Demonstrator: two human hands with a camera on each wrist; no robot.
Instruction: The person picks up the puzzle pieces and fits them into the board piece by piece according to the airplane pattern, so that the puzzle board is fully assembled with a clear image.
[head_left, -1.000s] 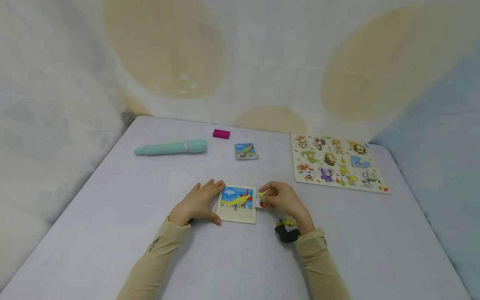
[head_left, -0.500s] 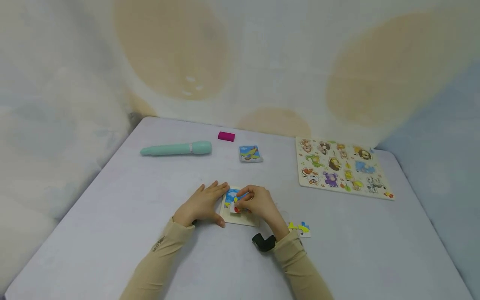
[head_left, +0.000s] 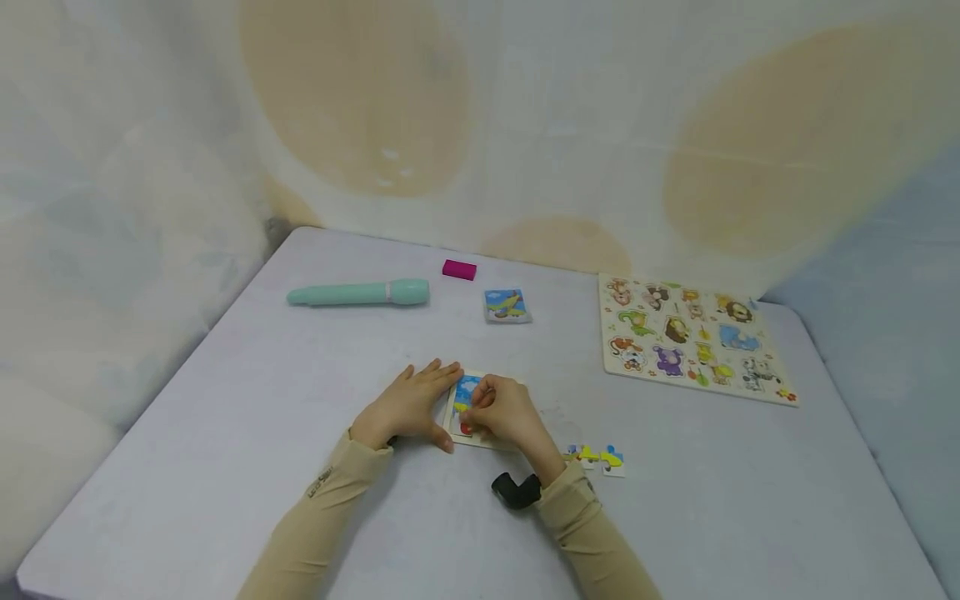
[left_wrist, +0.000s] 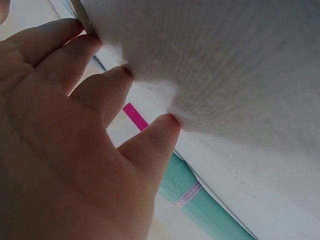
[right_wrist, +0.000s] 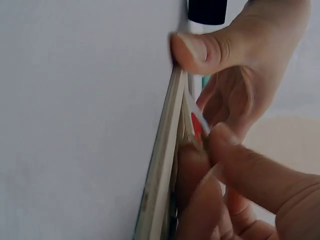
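A small wooden puzzle tray [head_left: 487, 445] with a blue sky picture lies flat near the middle of the table. My left hand [head_left: 408, 410] rests at its left side with fingers spread, the thumb at the lower left corner. Over the tray, my right hand [head_left: 512, 414] pinches a jigsaw piece [right_wrist: 196, 125] with a red patch between thumb and fingers. In the right wrist view the piece is tilted against the tray's surface, at the lower left of the picture. Much of the picture is hidden under the right hand. Several loose jigsaw pieces [head_left: 612, 461] lie right of that wrist.
A wrapped airplane puzzle [head_left: 506, 306] and a magenta block [head_left: 459, 269] lie beyond the tray. Farther left is a teal pen-shaped tube [head_left: 360, 292]. An animal peg board [head_left: 669, 361] occupies the back right. A black wrist camera [head_left: 517, 491] hangs at my right cuff.
My right hand has carried the red-patched jigsaw piece left from beside the tray and lowered it onto the tray's lower left. The loose pieces have come into fuller view. The left hand stays put.
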